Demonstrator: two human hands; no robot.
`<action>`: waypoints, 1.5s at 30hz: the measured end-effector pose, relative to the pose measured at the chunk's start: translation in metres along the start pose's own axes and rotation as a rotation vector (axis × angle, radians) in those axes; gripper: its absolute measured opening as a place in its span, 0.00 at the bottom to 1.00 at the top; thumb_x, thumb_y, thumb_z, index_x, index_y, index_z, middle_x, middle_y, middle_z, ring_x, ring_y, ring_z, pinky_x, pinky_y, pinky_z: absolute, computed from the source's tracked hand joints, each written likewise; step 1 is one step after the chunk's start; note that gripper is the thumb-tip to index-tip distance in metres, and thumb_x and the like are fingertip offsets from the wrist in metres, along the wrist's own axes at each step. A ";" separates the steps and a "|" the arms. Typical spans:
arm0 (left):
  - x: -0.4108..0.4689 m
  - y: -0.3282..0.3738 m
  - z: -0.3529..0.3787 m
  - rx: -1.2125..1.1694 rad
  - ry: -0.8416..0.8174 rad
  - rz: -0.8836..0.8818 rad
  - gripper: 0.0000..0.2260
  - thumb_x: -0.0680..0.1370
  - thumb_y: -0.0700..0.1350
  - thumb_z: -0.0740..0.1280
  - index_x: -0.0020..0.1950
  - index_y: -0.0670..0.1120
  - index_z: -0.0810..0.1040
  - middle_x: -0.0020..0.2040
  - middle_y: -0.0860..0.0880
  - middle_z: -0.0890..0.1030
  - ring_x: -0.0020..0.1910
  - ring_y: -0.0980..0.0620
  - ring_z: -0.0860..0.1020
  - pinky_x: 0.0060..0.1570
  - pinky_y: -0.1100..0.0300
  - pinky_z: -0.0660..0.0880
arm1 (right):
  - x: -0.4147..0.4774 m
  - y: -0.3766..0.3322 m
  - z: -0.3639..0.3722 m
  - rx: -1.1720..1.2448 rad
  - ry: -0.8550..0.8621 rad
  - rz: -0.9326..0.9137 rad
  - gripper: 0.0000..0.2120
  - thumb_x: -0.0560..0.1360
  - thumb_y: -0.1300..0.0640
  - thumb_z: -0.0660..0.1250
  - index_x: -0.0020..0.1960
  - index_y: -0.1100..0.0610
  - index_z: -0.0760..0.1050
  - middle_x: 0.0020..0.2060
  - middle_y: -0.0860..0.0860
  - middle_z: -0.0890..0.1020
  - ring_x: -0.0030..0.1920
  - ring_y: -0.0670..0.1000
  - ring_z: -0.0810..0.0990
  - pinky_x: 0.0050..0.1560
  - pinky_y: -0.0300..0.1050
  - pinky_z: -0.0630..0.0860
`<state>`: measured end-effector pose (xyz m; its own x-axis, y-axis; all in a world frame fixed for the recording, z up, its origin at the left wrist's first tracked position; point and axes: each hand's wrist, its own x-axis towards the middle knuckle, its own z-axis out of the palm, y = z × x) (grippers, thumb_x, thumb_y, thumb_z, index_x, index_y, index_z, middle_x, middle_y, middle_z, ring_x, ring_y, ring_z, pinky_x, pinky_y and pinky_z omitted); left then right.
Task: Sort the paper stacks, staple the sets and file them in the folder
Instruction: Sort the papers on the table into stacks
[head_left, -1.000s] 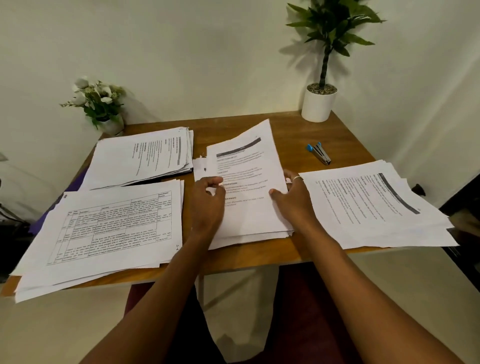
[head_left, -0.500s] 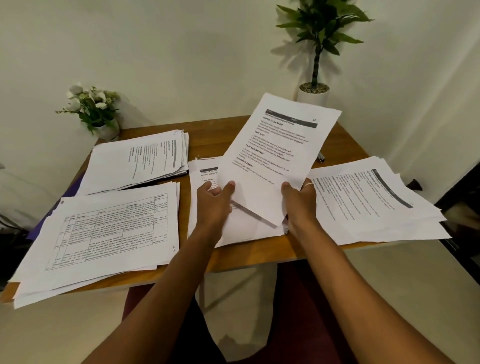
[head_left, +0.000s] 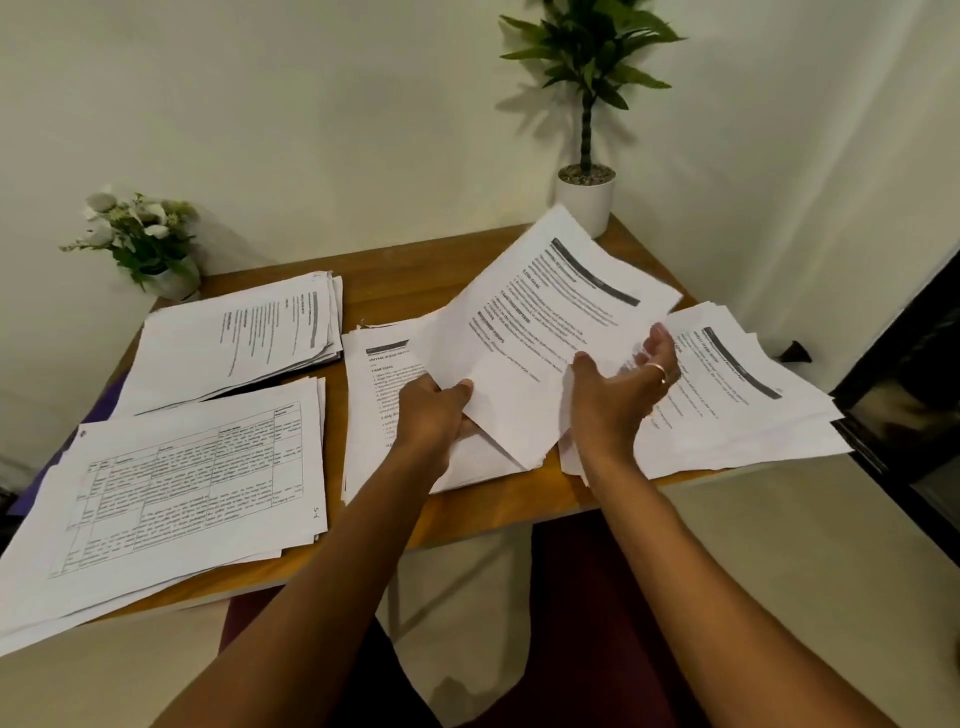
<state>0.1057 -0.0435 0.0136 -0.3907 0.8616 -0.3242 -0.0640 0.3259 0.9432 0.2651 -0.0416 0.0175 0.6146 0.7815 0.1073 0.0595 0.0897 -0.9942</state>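
Your left hand (head_left: 436, 410) pinches the sheets' (head_left: 545, 322) near corner; your right hand (head_left: 618, 384), spread palm-up beside them, is nearer the stack (head_left: 753, 415) at the table's (head_left: 395, 283) right edge.

Paper stacks (head_left: 182, 483) cover most of desk (head_left: 426, 270); bare wood only along back edge. Lifted sheets (head_left: 545, 332) overhang centre-right. Potted plant (head_left: 586, 200) blocks back-right corner, flower pot (head_left: 176, 280) back-left.

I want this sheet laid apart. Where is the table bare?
Bare wood runs along the back, between the far-left stack and the pot, and as a thin strip at the near edge before the middle stack. Stacks crowd both sides. The held sheet hides the back right.
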 end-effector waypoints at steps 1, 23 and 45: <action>-0.002 0.001 0.007 0.034 -0.029 -0.003 0.15 0.81 0.42 0.69 0.67 0.44 0.74 0.59 0.49 0.79 0.50 0.47 0.81 0.35 0.63 0.81 | 0.001 0.000 -0.004 -0.073 0.040 -0.147 0.34 0.72 0.64 0.74 0.72 0.49 0.63 0.72 0.52 0.66 0.71 0.50 0.68 0.70 0.50 0.72; -0.009 0.013 0.093 0.144 -0.360 -0.029 0.15 0.82 0.44 0.68 0.68 0.42 0.77 0.46 0.43 0.84 0.41 0.43 0.82 0.49 0.47 0.82 | 0.016 0.006 -0.029 -0.230 -0.385 -0.269 0.13 0.77 0.64 0.70 0.54 0.47 0.75 0.52 0.42 0.78 0.52 0.40 0.77 0.49 0.18 0.67; 0.019 -0.046 -0.049 0.132 0.169 0.393 0.09 0.82 0.43 0.67 0.62 0.47 0.79 0.61 0.49 0.82 0.51 0.47 0.83 0.39 0.65 0.81 | -0.033 0.026 0.056 -0.561 -0.595 -0.235 0.21 0.77 0.55 0.73 0.68 0.46 0.74 0.69 0.48 0.77 0.66 0.54 0.76 0.61 0.43 0.72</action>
<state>0.0566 -0.0614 -0.0324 -0.5074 0.8576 0.0839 0.2326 0.0426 0.9716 0.2022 -0.0308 -0.0114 0.0305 0.9894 0.1419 0.6112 0.0939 -0.7859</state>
